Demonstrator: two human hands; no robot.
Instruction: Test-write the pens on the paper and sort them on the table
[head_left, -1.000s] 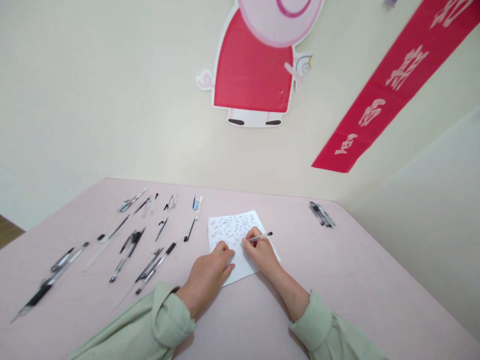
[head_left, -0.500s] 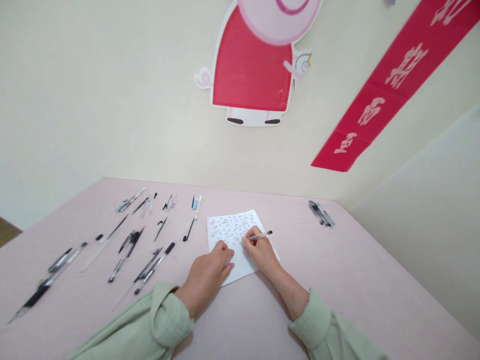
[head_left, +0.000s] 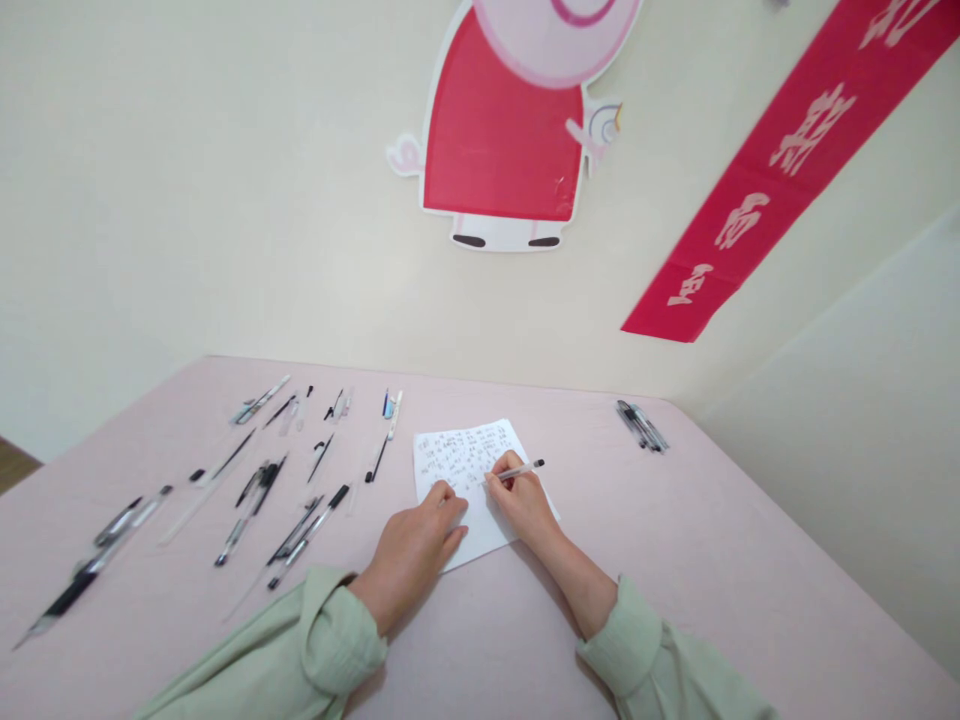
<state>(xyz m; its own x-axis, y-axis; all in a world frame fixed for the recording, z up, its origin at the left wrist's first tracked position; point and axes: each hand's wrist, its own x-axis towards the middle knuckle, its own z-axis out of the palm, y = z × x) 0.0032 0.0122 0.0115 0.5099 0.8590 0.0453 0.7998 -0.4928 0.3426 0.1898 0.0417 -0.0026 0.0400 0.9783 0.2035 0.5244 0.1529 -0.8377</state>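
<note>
A white sheet of paper (head_left: pixel 487 530) with several lines of handwriting lies on the table. My right hand (head_left: pixel 521 505) grips a clear-barrelled pen (head_left: pixel 525 470) with a black end. The pen's tip points down and left at the written lines, and the hand rests on the sheet's right part. My left hand (head_left: pixel 420 535) lies on the lower left of the sheet with its fingers curled in. Whatever may be inside those fingers is hidden.
Disassembled pens (head_left: pixel 307 535), refills and caps are spread over the left of the pink-covered table (head_left: pixel 675 570). A bunch of pens (head_left: pixel 641 427) lies at the back right. Behind the table, the wall carries a red banner (head_left: pixel 750 200) and a cartoon pig cutout (head_left: pixel 502 130).
</note>
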